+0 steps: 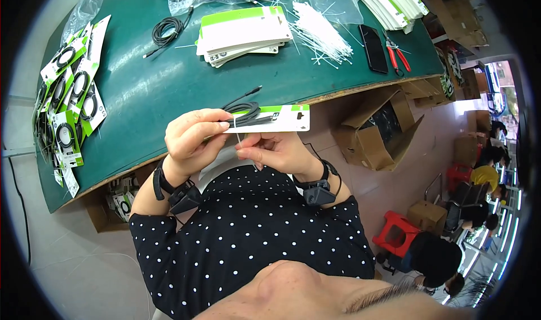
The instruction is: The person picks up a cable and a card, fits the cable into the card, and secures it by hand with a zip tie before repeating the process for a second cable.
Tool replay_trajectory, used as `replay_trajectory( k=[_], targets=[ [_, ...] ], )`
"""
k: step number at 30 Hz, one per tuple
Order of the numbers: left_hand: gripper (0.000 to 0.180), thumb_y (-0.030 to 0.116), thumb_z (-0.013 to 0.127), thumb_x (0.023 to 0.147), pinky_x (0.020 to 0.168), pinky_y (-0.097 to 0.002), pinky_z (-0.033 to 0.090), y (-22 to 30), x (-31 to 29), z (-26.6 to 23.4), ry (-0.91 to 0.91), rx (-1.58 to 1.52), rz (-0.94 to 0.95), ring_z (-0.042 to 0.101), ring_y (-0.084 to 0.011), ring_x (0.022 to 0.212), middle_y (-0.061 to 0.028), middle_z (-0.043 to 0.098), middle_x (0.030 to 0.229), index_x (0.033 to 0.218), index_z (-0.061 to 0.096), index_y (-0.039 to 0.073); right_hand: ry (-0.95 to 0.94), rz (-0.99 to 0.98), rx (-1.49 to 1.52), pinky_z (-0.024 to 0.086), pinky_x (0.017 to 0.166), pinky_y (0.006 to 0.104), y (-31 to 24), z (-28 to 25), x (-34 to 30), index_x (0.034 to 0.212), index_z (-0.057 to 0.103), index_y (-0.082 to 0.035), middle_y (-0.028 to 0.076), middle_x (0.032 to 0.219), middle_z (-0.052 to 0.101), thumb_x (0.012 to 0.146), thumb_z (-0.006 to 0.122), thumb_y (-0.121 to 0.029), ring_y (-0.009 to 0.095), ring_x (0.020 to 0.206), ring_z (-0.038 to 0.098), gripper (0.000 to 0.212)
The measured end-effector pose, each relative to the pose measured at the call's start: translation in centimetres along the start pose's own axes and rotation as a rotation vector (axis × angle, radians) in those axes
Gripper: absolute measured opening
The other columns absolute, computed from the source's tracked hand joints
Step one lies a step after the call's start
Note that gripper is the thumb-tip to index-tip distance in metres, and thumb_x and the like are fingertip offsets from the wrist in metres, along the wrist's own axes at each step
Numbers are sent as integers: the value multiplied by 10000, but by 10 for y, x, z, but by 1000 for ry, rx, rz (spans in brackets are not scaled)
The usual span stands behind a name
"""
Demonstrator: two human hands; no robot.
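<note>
My left hand [190, 135] is closed on the left end of a white and green packaging card [294, 119], held in front of my body by the table's near edge. A coiled black cable [248, 115] lies against the card, one plug end sticking out above it. A thin white cable tie [237, 135] passes around the cable and card near my left fingertips. Just below the card, the fingers of my right hand [279, 151] pinch the tie's hanging end. Part of the cable is hidden by my left fingers.
On the green table [141, 89] lie a card stack [245, 32], loose cable ties [324, 32], a coiled cable [167, 31], a phone [372, 48] and red-handled cutters [398, 58]. Carded cables [70, 94] pile at left. An open carton [372, 134] stands beyond the table edge; people sit farther right.
</note>
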State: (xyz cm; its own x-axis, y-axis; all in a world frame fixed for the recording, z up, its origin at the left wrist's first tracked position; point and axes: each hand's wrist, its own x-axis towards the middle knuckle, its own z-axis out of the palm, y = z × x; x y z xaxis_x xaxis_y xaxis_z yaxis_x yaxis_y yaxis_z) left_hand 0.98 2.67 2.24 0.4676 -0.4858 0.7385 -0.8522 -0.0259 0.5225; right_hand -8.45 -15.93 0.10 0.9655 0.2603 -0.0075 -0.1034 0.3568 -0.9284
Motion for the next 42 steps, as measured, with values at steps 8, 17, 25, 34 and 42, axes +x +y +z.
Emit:
replay_trajectory(
  k=[8,17,25,34,42],
  targets=[
    [221,-14,770,633,676,-324,572,0,-2,-4,-38,236,116,706,-254,760,-139,711,899,824,662,12,21,-130,-258,531,763,261,14,-17,-1,1116,641,27,101,1011,665,853,744,-64,130,866,644,297],
    [288,118,814,659,759,-339,564,-3,-33,0,-237,314,328,687,-239,873,-128,697,977,890,682,8,276,132,369,482,918,307,19,-45,-22,1198,601,39,106,1149,658,906,674,-118,140,1006,629,339],
    [359,115,772,754,703,-279,509,6,-43,11,-65,215,-540,619,-200,900,-98,612,1113,1081,652,28,178,201,139,477,909,281,27,-66,-8,1181,611,29,80,1104,672,922,648,-114,116,998,621,298],
    [350,-18,642,773,660,-273,476,-22,-52,19,-131,110,-656,562,-169,844,-82,614,1086,1118,655,32,239,273,-44,504,664,225,30,-76,16,1105,627,30,44,924,701,906,687,-162,80,772,641,283],
    [332,-42,609,778,670,-281,474,-25,-48,23,-177,182,-554,561,-193,867,-80,641,1071,1093,681,34,555,-10,-667,506,632,282,30,-64,8,1067,645,-13,38,889,680,845,748,-190,134,749,631,302]
  ],
)
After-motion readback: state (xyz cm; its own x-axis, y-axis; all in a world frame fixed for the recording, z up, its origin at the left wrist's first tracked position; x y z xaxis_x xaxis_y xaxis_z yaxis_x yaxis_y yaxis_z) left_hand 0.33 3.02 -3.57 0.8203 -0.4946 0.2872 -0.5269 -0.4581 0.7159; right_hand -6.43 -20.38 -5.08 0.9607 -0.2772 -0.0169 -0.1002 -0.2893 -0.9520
